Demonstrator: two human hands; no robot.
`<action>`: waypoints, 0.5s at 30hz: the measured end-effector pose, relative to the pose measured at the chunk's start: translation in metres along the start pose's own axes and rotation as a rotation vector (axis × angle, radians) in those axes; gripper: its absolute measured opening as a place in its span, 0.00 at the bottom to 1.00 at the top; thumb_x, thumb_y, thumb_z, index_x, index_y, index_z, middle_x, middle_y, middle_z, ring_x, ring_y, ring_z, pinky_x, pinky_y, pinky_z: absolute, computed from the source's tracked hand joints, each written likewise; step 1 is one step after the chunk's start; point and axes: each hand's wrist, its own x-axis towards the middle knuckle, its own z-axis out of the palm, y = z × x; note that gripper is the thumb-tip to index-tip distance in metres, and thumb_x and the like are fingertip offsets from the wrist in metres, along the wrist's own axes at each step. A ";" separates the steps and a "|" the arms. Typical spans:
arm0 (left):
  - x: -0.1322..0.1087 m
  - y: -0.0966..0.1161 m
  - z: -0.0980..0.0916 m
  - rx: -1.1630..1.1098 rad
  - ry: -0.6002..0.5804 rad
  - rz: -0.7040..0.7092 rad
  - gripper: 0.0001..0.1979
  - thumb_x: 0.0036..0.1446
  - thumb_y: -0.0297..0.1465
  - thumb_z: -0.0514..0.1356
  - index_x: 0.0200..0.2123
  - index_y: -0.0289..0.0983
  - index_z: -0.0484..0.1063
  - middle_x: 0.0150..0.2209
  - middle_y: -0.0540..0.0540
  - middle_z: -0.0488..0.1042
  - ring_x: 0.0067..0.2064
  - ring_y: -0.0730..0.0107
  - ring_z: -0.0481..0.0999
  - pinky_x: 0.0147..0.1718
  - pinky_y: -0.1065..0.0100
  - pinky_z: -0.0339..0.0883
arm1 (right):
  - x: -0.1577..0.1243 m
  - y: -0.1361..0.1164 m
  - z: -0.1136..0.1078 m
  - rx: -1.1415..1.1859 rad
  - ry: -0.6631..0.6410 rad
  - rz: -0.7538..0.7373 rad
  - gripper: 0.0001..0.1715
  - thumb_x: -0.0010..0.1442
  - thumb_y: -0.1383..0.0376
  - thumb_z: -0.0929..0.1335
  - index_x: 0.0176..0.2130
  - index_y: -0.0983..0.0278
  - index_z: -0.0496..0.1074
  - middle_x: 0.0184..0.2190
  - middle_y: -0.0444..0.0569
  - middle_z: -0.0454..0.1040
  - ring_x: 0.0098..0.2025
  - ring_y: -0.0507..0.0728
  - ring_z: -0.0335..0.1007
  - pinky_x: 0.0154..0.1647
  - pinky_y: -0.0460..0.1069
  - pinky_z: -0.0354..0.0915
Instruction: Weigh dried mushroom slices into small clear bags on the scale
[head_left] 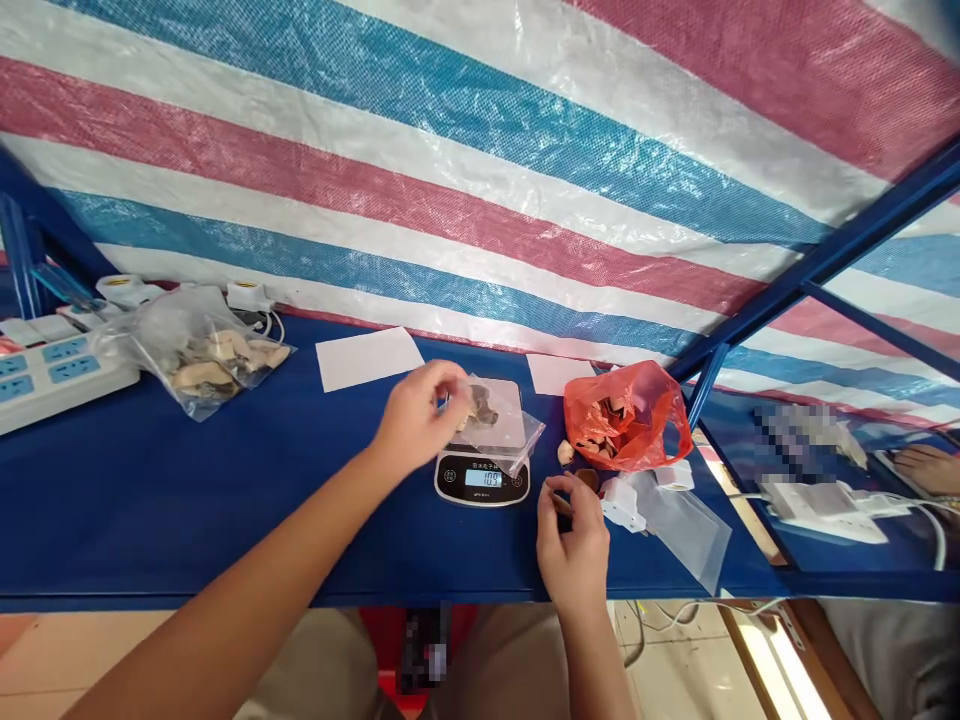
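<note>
A small digital scale (pixel 482 487) with a lit display stands on the blue tabletop. On its pale weighing plate lies a clear zip bag (pixel 517 445) with a few dried brownish slices (pixel 484 405) inside. My left hand (pixel 420 415) is closed at the bag's left edge, thumb and fingertips pinching the plastic. To the right of the scale, my right hand (pixel 576 540) curls its fingers around a brown slice (pixel 561 504), partly hidden by them. Just beyond that hand sits an open red plastic bag (pixel 630 415) of similar dried pieces, with a loose pale piece (pixel 565 453) beside it.
A larger clear bag of slices (pixel 225 360) lies at the left near a power strip (pixel 67 370). White paper sheets (pixel 367 358) lie behind the scale. White plugs (pixel 622 503) and flat clear bags (pixel 694 535) are at the right. A striped tarp rises behind; another person's hand (pixel 926 468) shows far right.
</note>
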 end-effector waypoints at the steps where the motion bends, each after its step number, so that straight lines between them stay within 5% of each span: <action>1: 0.004 -0.010 -0.006 0.040 0.006 -0.062 0.13 0.63 0.40 0.60 0.46 0.40 0.74 0.39 0.46 0.78 0.37 0.67 0.74 0.34 0.67 0.66 | 0.002 0.001 -0.001 0.025 0.020 -0.002 0.08 0.70 0.61 0.65 0.45 0.60 0.73 0.46 0.55 0.78 0.52 0.64 0.73 0.50 0.58 0.71; 6: 0.003 -0.032 -0.006 0.073 -0.187 -0.136 0.15 0.61 0.45 0.60 0.42 0.41 0.77 0.43 0.44 0.80 0.43 0.60 0.77 0.38 0.63 0.69 | 0.037 -0.003 0.009 0.009 -0.062 -0.136 0.15 0.72 0.62 0.64 0.47 0.59 0.81 0.48 0.53 0.79 0.55 0.64 0.69 0.60 0.63 0.65; 15: -0.003 -0.024 0.000 -0.023 -0.203 -0.100 0.11 0.63 0.40 0.59 0.40 0.42 0.78 0.37 0.48 0.81 0.37 0.66 0.77 0.34 0.66 0.67 | 0.057 -0.016 0.045 0.135 -0.138 -0.081 0.17 0.69 0.56 0.68 0.51 0.60 0.80 0.43 0.52 0.84 0.56 0.66 0.71 0.60 0.62 0.64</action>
